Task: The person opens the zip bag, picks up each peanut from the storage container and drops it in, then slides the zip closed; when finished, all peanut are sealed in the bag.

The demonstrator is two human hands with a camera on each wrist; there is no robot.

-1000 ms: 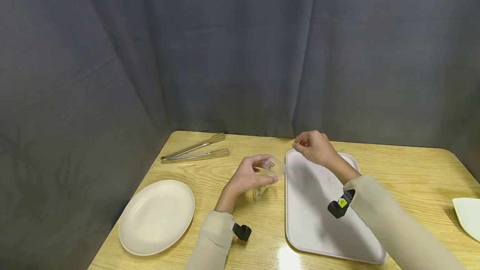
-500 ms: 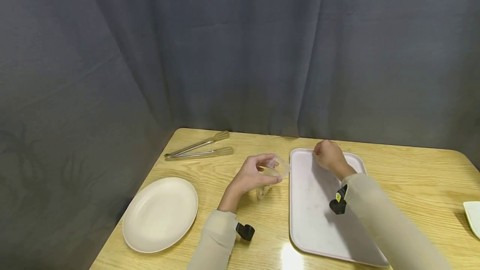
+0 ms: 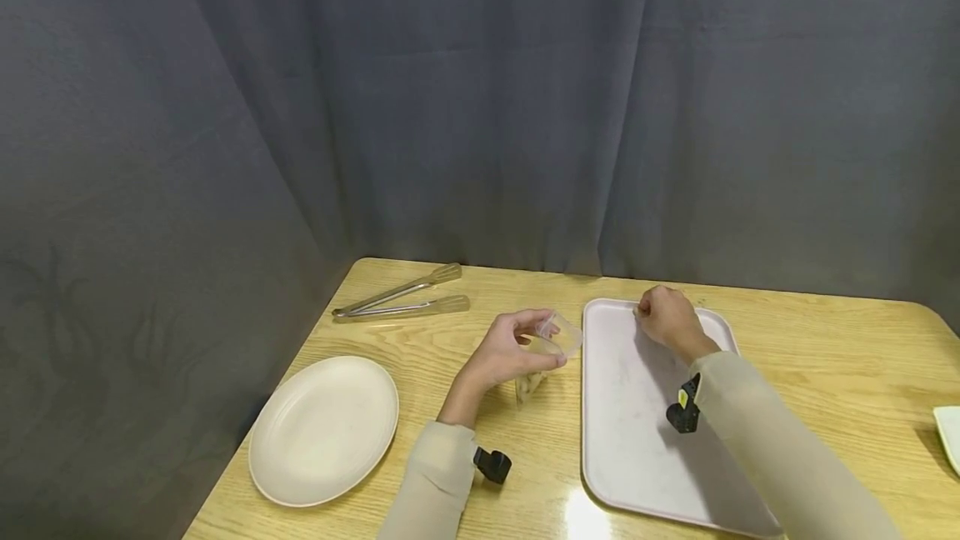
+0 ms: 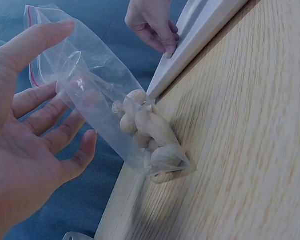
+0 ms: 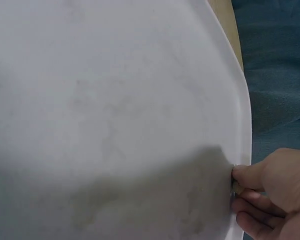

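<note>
A clear zip-lock bag (image 4: 107, 57) stands on the wooden table with its mouth spread wide. Thumb and fingers of my left hand (image 3: 498, 352) hold it near the top. Several beige, rounded lumps (image 4: 152, 125) lie in its bottom; their exact kind is unclear. My right hand (image 3: 667, 319) is low over the far left corner of the pale tray (image 3: 637, 440). It pinches a small beige piece (image 4: 168, 54) between thumb and fingertips, at the tray's raised rim in the right wrist view; the fingers hide most of that piece.
A round cream plate (image 3: 324, 432) sits left of my left arm. Metal tongs (image 3: 405, 294) lie spread near the table's far left corner. At the right edge, part of a whitish dish (image 3: 949, 432) shows. A dark curtain (image 3: 480, 107) hangs behind the table.
My right hand has come down from above the tray's far left corner and shifted a little right onto the tray. The left hand stays with the bag. The head view has shifted slightly.
</note>
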